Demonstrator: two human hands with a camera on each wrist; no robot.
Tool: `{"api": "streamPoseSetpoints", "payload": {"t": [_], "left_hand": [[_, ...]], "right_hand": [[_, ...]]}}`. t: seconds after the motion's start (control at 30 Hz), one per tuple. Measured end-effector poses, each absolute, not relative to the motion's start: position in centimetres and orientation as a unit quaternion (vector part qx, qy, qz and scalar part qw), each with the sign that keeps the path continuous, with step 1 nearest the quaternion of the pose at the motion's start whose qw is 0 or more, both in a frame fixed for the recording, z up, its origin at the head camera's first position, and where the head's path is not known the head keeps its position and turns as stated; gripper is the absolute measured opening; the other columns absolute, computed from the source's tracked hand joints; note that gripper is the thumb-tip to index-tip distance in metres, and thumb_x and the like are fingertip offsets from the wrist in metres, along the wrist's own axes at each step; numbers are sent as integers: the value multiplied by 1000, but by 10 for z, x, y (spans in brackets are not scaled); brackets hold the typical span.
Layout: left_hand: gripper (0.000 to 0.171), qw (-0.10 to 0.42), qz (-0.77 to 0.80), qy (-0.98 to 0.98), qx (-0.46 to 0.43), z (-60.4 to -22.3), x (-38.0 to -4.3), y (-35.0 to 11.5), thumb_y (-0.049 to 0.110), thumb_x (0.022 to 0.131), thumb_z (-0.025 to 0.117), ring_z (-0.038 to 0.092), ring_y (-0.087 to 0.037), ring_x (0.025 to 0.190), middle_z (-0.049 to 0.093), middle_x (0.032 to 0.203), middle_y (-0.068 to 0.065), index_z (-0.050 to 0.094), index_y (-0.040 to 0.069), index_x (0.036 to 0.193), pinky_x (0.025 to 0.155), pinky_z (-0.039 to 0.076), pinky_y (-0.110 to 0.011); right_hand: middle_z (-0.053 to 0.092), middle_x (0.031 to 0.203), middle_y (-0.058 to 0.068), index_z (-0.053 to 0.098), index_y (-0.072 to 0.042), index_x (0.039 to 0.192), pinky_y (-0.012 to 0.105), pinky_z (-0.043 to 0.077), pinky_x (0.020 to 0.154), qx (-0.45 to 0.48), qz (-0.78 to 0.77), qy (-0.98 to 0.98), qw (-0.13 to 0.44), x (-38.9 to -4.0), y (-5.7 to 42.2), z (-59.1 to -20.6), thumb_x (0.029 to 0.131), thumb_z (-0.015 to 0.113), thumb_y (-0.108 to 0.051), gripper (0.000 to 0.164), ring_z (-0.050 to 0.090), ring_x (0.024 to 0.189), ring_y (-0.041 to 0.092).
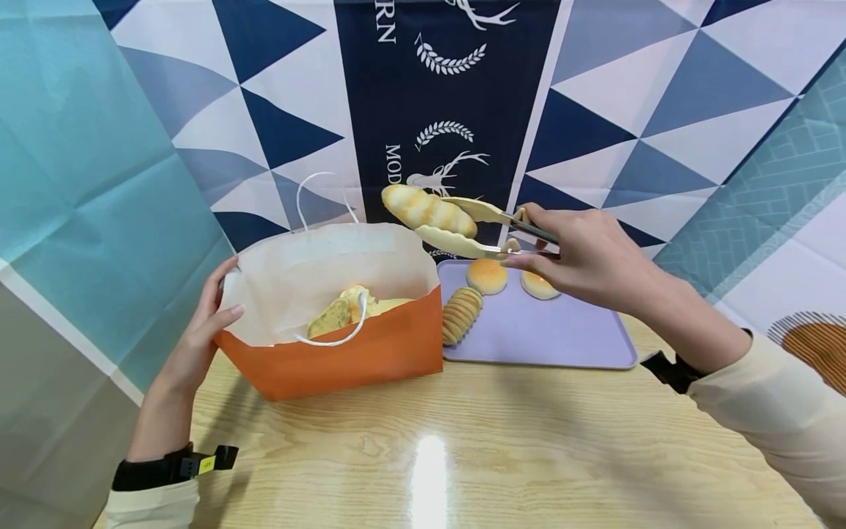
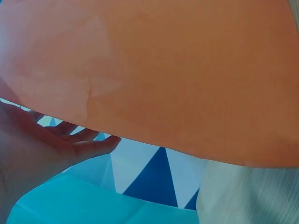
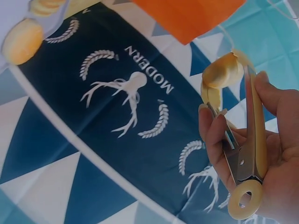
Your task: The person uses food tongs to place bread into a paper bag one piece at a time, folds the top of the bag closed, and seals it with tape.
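My right hand (image 1: 584, 253) grips a pair of food tongs (image 1: 522, 228) with cream-coloured tips, also seen in the right wrist view as metal tongs (image 3: 247, 158) with a ring at the end. Between the tips is a long striped bread roll (image 1: 429, 211), raised beside the upper right rim of an orange paper bag (image 1: 350, 371). The bag has a white inside and white handles, and its mouth gapes open. Inside lie pieces of bread (image 1: 330, 317), partly hidden by the front wall. At the bag's left edge, my left hand (image 1: 198, 330) holds the rim, thumb on the near side.
A lilac tray (image 1: 542, 338) stands right of the bag on the wooden table (image 1: 344, 448). On it are a ridged roll (image 1: 461, 316) and two round buns, one bun (image 1: 487, 276) near the back edge. A patterned cloth (image 1: 449, 95) hangs behind.
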State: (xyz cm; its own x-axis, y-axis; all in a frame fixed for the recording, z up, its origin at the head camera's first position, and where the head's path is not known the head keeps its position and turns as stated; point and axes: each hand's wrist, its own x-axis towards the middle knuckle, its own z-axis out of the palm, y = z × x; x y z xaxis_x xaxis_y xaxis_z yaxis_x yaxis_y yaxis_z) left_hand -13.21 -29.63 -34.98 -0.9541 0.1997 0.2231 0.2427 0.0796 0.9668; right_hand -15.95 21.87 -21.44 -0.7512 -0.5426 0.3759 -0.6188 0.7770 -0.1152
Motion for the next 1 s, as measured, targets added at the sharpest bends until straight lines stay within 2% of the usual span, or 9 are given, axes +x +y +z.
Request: {"api": "streamPoseSetpoints", "payload": {"t": [0.17,0.27,0.47,0.63,0.73,0.83,1.0], "left_hand": [[69,14,-663,-733,-151,-349,-133,-298,21,107,43,37,-19,139,23,163,-6,13,27,169,101,42,-22],[69,11,-664,-733,-148,-349,-132,-298,21,107,44,37,-19,140,22,163,-5,14,28,169,101,42,-22],[69,7,-664,-733,-148,-349,-133,-297,22,107,43,28,-21,144,16,167,-4,14,30,169,101,41,-23],[70,3,-666,-731,-151,-350,-135,-297,22,107,43,22,-20,146,10,170,-5,12,30,169,101,40,-21],[70,4,-665,-731,-150,-350,-135,-296,22,107,43,22,-22,146,11,170,-6,12,30,169,100,41,-20],[70,4,-665,-732,-147,-349,-134,-296,22,107,44,21,-21,147,10,170,-5,13,30,169,103,38,-24],[70,1,-663,-735,-140,-348,-133,-296,23,107,44,15,-20,150,6,173,-3,13,31,169,114,28,-43]], "right_hand": [[69,83,0,66,-9,122,32,46,57,321,123,-926,154,-161,204,-210,96,80,-37,40,56,62,12],[67,81,-1,66,-8,129,33,45,58,328,125,-925,146,-162,197,-209,97,80,-37,46,55,63,13],[60,74,-2,65,-11,118,31,44,54,342,127,-920,143,-165,186,-210,98,78,-37,35,52,60,12],[62,75,-1,64,-10,122,30,46,54,342,132,-922,128,-170,179,-214,98,78,-37,38,53,60,13],[60,73,-2,64,-9,122,31,45,53,342,131,-922,126,-172,176,-216,98,78,-38,40,53,59,13],[59,71,-3,64,-8,121,31,44,52,343,129,-922,123,-174,173,-218,98,78,-39,40,52,58,13],[59,71,-2,63,-9,115,31,45,53,353,131,-919,121,-177,168,-221,98,78,-38,37,53,58,12]]}}
